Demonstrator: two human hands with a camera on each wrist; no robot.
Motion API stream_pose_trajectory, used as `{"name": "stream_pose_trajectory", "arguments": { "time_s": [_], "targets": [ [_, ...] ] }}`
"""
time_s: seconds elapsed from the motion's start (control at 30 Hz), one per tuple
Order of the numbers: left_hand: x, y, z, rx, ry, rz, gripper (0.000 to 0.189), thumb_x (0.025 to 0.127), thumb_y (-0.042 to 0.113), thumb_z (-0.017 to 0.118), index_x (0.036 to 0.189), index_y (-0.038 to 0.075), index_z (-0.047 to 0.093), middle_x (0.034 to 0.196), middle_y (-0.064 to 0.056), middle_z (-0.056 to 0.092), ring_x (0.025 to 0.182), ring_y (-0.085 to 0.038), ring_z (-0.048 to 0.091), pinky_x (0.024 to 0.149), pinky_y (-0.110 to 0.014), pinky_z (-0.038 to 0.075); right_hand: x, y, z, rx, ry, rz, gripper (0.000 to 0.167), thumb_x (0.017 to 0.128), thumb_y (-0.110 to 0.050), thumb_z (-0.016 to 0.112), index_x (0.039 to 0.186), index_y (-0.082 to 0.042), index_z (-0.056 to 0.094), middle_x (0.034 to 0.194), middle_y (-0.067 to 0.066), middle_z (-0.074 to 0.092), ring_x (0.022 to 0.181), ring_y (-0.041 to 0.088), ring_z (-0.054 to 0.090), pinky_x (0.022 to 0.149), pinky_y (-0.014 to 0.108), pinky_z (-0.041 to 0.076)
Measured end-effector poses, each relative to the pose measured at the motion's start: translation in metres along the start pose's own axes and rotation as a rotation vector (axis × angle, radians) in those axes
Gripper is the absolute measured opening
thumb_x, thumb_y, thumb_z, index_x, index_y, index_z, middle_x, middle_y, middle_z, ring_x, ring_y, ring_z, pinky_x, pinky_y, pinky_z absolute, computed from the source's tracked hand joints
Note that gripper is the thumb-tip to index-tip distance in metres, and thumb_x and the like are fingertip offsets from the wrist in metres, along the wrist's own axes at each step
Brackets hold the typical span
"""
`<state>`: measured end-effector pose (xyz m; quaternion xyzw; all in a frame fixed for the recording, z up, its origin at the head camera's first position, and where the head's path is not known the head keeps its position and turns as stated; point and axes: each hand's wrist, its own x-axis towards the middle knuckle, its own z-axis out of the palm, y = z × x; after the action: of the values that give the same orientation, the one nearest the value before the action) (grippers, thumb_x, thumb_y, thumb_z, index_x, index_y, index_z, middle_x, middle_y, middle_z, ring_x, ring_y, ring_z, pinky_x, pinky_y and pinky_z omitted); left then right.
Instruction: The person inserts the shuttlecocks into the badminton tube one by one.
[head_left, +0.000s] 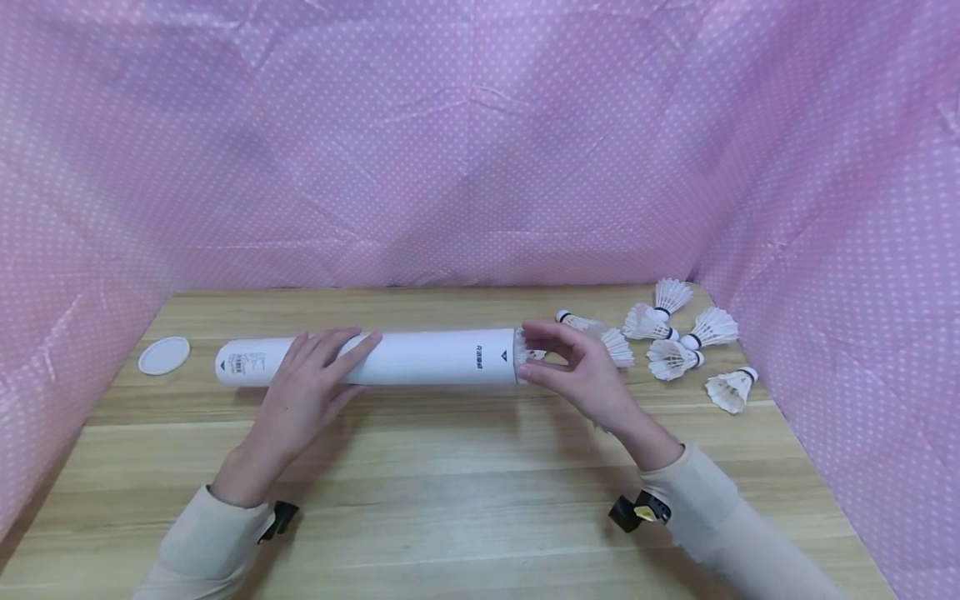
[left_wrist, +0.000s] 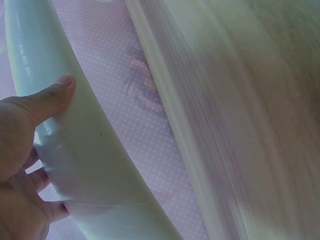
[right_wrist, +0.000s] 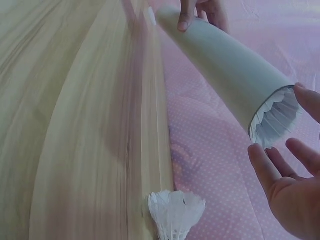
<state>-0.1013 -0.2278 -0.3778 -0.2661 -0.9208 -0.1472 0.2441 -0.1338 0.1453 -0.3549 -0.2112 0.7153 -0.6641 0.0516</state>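
Observation:
A long white shuttlecock tube (head_left: 427,358) lies crosswise above the wooden table, its open end to the right. My left hand (head_left: 306,392) grips it near its left part; in the left wrist view the thumb (left_wrist: 57,97) lies along the smooth wall. At the open end, the feather skirt of a shuttlecock (right_wrist: 276,117) fills the mouth and sticks out slightly past the rim. Thumb and fingers of my right hand (head_left: 581,371) hold this feather edge from opposite sides. The cork of that shuttlecock is hidden inside the tube.
Several loose shuttlecocks (head_left: 673,358) lie at the table's right side, some behind my right hand. A round white lid (head_left: 163,356) rests at the far left. Pink dotted cloth (head_left: 450,167) hangs behind the table (head_left: 450,500) and along both sides.

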Motion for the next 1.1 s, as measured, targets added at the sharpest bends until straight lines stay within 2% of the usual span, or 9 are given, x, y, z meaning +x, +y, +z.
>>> {"name": "stream_pose_trajectory", "arguments": {
  "time_s": [0.27,0.57,0.97,1.1],
  "targets": [
    [-0.001,-0.001,0.001,-0.004,0.003,-0.003,0.090,0.069,0.005,0.091,0.148,0.023,0.053,0.137,-0.014,0.056,0.122,-0.038,0.053,0.108,-0.071,0.031,0.001,0.003,0.006,0.008,0.042,-0.017,0.053,0.083,0.003,0.079,0.132,0.004,0.060,0.129,0.015,0.062,0.121,0.031,0.058,0.101,0.041,0.051],
    [-0.002,0.000,0.001,-0.006,0.012,-0.018,0.090,0.068,0.004,0.092,0.148,0.023,0.053,0.136,-0.015,0.056,0.122,-0.039,0.053,0.107,-0.070,0.032,0.002,-0.001,0.016,0.077,0.085,0.048,0.051,0.085,0.004,0.077,0.132,0.004,0.059,0.133,0.015,0.060,0.125,0.029,0.056,0.100,0.032,0.051],
    [-0.002,-0.003,0.000,0.006,0.018,-0.002,0.089,0.069,0.004,0.091,0.147,0.022,0.054,0.135,-0.016,0.057,0.121,-0.040,0.053,0.106,-0.071,0.033,0.002,0.001,0.019,0.071,0.074,0.060,0.054,0.086,0.003,0.076,0.136,0.006,0.055,0.136,0.014,0.057,0.126,0.029,0.056,0.098,0.032,0.052],
    [-0.002,-0.003,0.001,0.002,0.018,-0.001,0.090,0.069,0.005,0.091,0.148,0.024,0.053,0.136,-0.016,0.056,0.122,-0.039,0.053,0.106,-0.072,0.032,0.000,0.003,0.016,0.062,0.062,0.033,0.056,0.085,0.004,0.077,0.136,0.005,0.055,0.136,0.014,0.057,0.127,0.029,0.055,0.099,0.034,0.052]
  ]
}}
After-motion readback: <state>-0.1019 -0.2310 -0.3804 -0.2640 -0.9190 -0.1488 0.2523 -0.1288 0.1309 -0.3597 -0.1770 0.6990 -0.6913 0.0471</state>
